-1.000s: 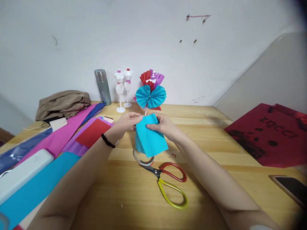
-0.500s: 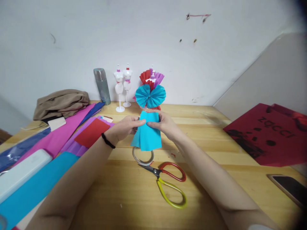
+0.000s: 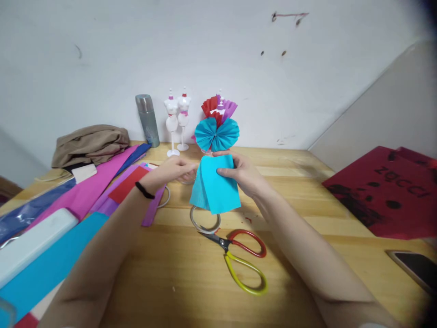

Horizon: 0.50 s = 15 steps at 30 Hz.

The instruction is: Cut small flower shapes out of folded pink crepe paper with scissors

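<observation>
So my right hand [image 3: 245, 175] has the turquoise paper [image 3: 221, 187] pinched near its top, thumb in front, a bit below the middle of the view. Call that paper the clock's centre. My left hand [image 3: 182, 171] is just beside it at 10 o'clock, fingers curled, and honestly I can't tell if they're gripping anything. With only the right thumb obviously pressing on the front, my guess is the layers could slide out of line or fan apart if that pinch loosens; squeeze too hard and it probably creases. The scissors [image 3: 224, 244] lie at 5 o'clock, tips by the tape roll [image 3: 193, 222] near 7, so dropping a wrist could snag them. Up at 12, the turquoise pleated bow [image 3: 217, 135] looks easy to crush if my knuckles bump it.
</observation>
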{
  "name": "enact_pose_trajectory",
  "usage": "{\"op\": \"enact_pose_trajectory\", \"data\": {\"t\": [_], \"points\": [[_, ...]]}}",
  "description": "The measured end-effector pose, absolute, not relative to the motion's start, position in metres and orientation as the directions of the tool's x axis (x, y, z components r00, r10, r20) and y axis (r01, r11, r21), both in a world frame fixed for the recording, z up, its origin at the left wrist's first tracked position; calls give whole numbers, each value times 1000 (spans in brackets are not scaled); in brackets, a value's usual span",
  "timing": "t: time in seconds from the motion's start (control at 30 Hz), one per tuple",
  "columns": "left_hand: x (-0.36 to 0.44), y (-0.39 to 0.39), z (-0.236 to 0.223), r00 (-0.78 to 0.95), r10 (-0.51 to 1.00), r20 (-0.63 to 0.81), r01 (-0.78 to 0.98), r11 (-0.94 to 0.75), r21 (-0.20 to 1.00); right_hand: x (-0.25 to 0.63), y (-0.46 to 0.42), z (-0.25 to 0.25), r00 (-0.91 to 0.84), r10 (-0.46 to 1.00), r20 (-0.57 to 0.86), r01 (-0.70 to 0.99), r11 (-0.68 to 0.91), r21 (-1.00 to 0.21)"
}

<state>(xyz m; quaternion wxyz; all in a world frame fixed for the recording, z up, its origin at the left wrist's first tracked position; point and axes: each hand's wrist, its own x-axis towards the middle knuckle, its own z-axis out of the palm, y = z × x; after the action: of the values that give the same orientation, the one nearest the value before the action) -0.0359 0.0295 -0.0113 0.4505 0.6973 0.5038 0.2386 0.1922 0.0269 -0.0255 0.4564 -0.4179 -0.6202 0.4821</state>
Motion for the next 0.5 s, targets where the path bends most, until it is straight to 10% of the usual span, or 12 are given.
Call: {"op": "enact_pose_trajectory", "data": {"t": [0.1, 0.5], "points": [[-72, 39, -2, 32, 998, -57, 978, -20, 208, 192, 27, -25, -214, 966, 143, 119, 171, -978], [-95, 51, -42, -162, 981, -105, 985, 153, -85, 189, 26, -32, -269, 942, 201, 165, 251, -954]]}}
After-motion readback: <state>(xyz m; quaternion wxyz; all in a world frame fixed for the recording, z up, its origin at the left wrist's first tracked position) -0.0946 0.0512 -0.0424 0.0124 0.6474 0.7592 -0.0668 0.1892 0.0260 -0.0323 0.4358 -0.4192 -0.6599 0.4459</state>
